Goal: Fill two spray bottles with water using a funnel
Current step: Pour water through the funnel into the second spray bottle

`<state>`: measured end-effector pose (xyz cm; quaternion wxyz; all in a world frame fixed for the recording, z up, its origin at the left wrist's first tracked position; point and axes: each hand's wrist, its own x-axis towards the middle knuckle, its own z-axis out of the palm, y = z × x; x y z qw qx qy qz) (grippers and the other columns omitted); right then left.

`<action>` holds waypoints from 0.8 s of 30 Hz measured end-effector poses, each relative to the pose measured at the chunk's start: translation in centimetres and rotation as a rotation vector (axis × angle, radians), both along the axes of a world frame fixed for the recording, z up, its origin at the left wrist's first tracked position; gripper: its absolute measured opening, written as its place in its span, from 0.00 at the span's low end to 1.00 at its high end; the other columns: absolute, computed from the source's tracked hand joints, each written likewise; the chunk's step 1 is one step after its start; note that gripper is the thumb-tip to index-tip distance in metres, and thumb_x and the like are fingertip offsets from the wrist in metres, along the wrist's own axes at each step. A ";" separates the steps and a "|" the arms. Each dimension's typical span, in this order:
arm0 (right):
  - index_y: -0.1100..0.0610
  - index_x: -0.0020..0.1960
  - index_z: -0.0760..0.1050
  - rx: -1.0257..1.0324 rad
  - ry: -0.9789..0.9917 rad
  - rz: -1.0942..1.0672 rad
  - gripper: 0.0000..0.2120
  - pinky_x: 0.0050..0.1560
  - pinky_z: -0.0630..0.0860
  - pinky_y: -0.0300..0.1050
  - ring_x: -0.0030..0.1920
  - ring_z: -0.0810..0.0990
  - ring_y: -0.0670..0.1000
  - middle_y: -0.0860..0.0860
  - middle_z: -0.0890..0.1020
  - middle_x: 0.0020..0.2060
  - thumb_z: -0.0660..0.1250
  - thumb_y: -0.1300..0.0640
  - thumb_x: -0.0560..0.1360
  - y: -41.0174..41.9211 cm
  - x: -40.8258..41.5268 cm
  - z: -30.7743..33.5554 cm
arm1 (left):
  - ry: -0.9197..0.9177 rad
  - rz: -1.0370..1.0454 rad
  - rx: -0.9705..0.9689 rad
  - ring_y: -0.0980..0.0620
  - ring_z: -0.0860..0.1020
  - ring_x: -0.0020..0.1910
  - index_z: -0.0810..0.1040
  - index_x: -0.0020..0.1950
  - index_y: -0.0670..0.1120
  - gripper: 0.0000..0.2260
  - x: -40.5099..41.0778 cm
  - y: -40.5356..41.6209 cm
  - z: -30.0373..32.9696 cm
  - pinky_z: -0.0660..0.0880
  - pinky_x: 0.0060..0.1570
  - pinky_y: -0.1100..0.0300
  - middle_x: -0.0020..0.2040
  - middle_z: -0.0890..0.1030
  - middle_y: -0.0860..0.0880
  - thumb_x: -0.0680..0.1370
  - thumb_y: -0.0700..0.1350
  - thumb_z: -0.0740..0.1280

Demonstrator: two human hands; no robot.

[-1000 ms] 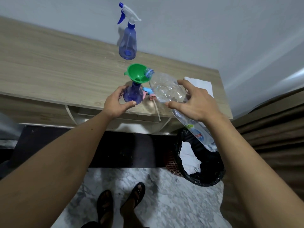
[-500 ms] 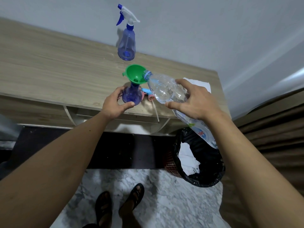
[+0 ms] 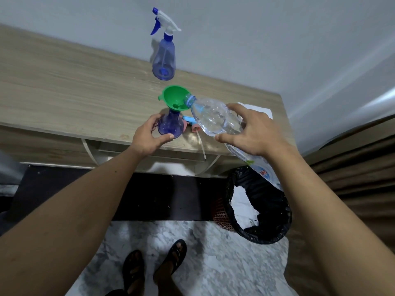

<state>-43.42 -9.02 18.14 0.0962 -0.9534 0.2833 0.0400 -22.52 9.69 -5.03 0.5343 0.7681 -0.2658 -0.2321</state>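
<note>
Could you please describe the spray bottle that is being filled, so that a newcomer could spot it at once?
Start at the wooden desk along the wall and go to its front edge. There the left hand steadies a blue spray bottle. Unlike the other spray bottle near the wall, which wears a trigger head, this one carries a green funnel in its neck.

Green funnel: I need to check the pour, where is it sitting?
The green funnel sits in the neck of the near spray bottle, centre of the head view.
</note>
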 end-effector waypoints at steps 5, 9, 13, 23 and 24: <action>0.33 0.74 0.63 0.003 -0.006 -0.001 0.43 0.60 0.79 0.57 0.60 0.82 0.55 0.46 0.83 0.59 0.68 0.23 0.61 -0.1 -0.1 -0.3 | -0.004 0.001 0.000 0.48 0.78 0.72 0.70 0.79 0.56 0.46 -0.1 0.0 0.0 0.73 0.75 0.45 0.72 0.80 0.50 0.65 0.68 0.79; 0.33 0.74 0.63 0.014 -0.022 -0.002 0.44 0.60 0.80 0.58 0.59 0.82 0.54 0.45 0.83 0.61 0.67 0.23 0.61 -0.3 -0.1 -0.7 | 0.000 0.010 -0.012 0.49 0.79 0.71 0.71 0.79 0.55 0.45 -0.1 0.0 -0.2 0.74 0.75 0.46 0.71 0.81 0.50 0.65 0.66 0.80; 0.33 0.74 0.63 0.028 -0.042 -0.003 0.44 0.60 0.80 0.58 0.59 0.82 0.54 0.45 0.83 0.61 0.68 0.23 0.62 -0.3 -0.2 -1.3 | -0.005 0.009 -0.016 0.50 0.79 0.70 0.71 0.79 0.54 0.44 -0.1 -0.1 -0.2 0.73 0.75 0.48 0.70 0.81 0.50 0.65 0.65 0.80; 0.33 0.78 0.63 0.117 -0.149 -0.043 0.43 0.54 0.74 0.50 0.55 0.79 0.48 0.43 0.80 0.62 0.75 0.29 0.67 0.1 -1.4 -2.5 | -0.006 0.024 -0.044 0.52 0.80 0.69 0.72 0.78 0.54 0.42 -0.3 -0.1 -0.2 0.73 0.76 0.49 0.69 0.82 0.51 0.66 0.63 0.80; 0.32 0.77 0.63 0.136 -0.166 -0.058 0.43 0.54 0.75 0.50 0.54 0.79 0.48 0.43 0.81 0.59 0.76 0.29 0.67 0.1 -1.4 -2.7 | -0.008 0.026 -0.045 0.53 0.80 0.69 0.72 0.78 0.55 0.42 -0.4 -0.1 -0.2 0.73 0.76 0.49 0.69 0.82 0.52 0.66 0.63 0.80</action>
